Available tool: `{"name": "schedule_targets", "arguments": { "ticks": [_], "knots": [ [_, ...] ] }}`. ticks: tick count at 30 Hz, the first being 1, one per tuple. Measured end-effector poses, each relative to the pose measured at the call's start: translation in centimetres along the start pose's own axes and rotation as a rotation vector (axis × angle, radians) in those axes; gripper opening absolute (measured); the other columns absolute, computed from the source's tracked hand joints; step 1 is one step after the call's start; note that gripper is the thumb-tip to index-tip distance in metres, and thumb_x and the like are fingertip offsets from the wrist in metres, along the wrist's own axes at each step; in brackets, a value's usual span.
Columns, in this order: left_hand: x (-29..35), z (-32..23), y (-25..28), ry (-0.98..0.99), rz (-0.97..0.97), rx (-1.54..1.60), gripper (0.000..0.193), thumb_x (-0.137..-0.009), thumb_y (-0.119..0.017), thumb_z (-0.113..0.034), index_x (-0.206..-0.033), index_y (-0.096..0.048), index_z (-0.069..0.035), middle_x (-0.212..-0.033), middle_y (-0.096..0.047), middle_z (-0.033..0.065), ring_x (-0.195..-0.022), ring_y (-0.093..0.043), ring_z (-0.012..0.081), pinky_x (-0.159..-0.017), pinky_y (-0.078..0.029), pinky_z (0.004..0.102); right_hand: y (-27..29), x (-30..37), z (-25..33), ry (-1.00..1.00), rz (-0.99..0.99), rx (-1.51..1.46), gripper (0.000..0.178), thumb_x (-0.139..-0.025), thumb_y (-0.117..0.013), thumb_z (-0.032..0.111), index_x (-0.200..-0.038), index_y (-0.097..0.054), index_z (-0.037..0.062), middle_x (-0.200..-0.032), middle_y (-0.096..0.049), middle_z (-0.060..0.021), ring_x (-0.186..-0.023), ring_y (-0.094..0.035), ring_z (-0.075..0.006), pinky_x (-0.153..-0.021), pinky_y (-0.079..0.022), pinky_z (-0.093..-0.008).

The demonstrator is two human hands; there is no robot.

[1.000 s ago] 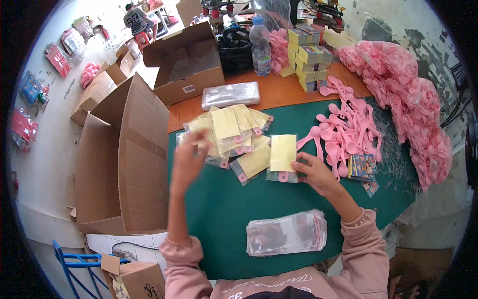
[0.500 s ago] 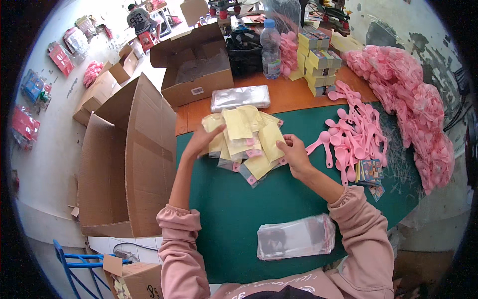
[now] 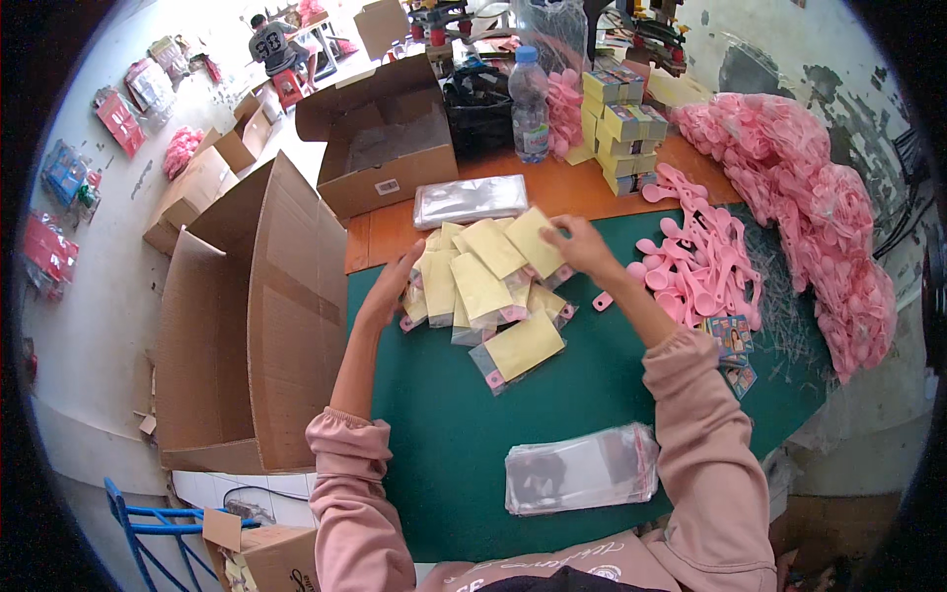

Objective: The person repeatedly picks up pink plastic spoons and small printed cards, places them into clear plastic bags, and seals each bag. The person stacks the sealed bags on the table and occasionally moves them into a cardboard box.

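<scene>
Yellow cards (image 3: 480,287) look papery and matt, the sleeve stack (image 3: 580,468) glossy plastic

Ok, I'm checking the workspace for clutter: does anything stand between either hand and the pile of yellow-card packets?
Nothing visible does. The left hand is at the left edge of the pile, and the right hand touches its upper-right packet. The pink spoons lie off to the right, outside the space between the hands.

1 head-worn fisheye view, downward onto green tabletop (image 3: 444,434)
</scene>
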State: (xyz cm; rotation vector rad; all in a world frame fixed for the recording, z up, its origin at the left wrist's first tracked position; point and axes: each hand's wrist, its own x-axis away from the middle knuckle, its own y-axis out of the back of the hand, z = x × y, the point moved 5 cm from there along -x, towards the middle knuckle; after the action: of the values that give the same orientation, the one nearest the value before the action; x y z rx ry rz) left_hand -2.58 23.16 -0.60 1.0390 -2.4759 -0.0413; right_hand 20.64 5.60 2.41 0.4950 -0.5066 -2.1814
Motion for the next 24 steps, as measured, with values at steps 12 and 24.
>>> {"name": "schedule_targets", "arguments": {
  "ticks": [12,24],
  "knots": [
    [4.8,-1.8,-7.7,-0.052,0.242,0.455,0.058,-0.078,-0.065,-0.021,-0.124,-0.034,-0.003,-0.115,-0.049,0.0112,-0.101,-0.054,0.0212,-0.076,-0.051,0.0340,-7.9,4.8,3.4,-0.203,0.414,0.233,0.103,-0.068,-0.058,0.057,-0.133,-0.009,-0.0043,-0.124,-0.026,-0.0362,-0.116,-0.023,-0.0472,-0.091,-0.026,-0.0551],
    [5.7,1.1,-8.2,0.043,0.202,0.774,0.048,-0.077,-0.063,-0.006,-0.120,-0.041,-0.005,-0.110,-0.054,0.0117,-0.096,-0.057,0.0261,-0.076,-0.052,0.0402,-7.4,6.7,7.2,0.026,0.540,0.453,0.110,-0.065,-0.061,0.059,-0.136,-0.004,-0.0019,-0.138,-0.003,-0.0287,-0.121,-0.017,-0.0432,-0.091,-0.028,-0.0550]
  ]
}}
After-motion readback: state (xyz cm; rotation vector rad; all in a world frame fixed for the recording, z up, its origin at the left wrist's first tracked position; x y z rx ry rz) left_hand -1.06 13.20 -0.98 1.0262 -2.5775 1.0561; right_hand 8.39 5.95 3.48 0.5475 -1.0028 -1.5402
